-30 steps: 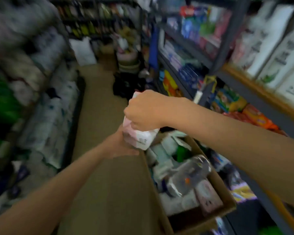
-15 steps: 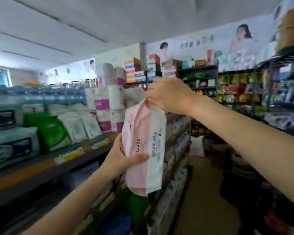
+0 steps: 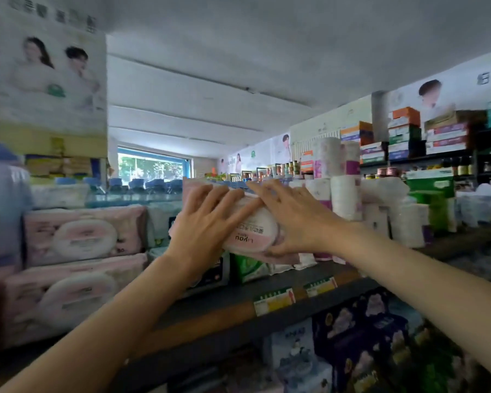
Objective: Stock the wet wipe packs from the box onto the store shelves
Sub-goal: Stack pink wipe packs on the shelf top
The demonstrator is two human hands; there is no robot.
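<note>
On top shelf [image 3: 216, 313], both hands press flat on a pink wet wipe pack [image 3: 255, 234]: left hand [image 3: 207, 222] & right hand [image 3: 292, 219], fingers straight and spread, nothing gripped. Pack sits atop green packs [image 3: 250, 269], w/ two more pink packs [image 3: 80, 236] stacked to the left.

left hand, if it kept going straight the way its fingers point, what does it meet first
The left hand already lies flat on the pink wet wipe pack with the white oval lid. Its fingers point up and right, toward the right hand; likely that comes first, though depth is unclear.
</note>
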